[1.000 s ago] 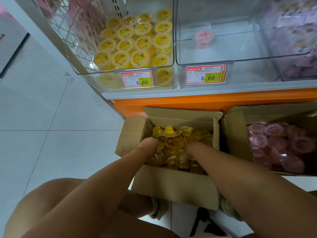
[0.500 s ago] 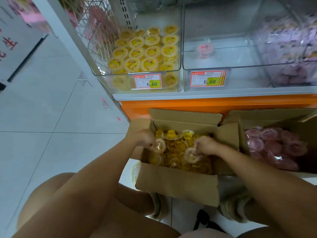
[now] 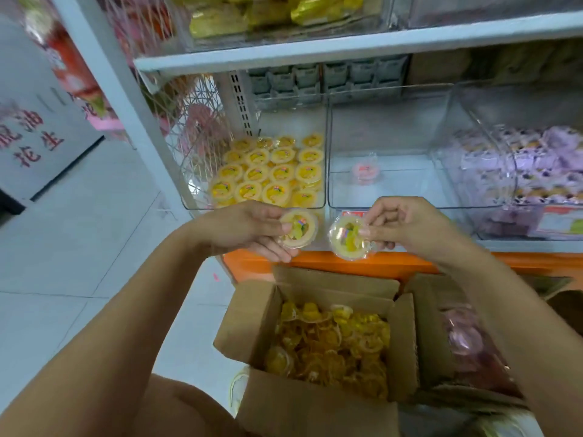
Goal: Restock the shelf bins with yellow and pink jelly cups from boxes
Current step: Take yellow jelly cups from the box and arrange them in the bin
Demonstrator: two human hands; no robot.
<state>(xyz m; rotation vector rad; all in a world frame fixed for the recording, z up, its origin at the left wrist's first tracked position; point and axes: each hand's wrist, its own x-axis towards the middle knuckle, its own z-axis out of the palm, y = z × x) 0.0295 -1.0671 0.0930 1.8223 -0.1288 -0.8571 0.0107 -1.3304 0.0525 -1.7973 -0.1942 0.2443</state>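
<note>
Retail shop, snack aisle. White metal shelf [image 3: 347,42] carries clear plastic bins [image 3: 394,190] of packaged sweets, with price tags [image 3: 560,223] on the bin fronts and an orange plinth [image 3: 331,263] below. Open cardboard stock boxes [image 3: 315,414] sit on the pale tiled floor [image 3: 79,247] at the shelf foot. Red-lettered sign [image 3: 28,140] at left.

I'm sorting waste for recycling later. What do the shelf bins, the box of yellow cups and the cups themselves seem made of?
Shelf bins: clear, glossy rigid plastic, perhaps acrylic; contents show through the walls. Box: matte brown cardboard, creased at its folded flaps. Left cup and right cup: thin clear plastic with a shiny printed film lid, apparently; the yellow filling shows through.
</note>
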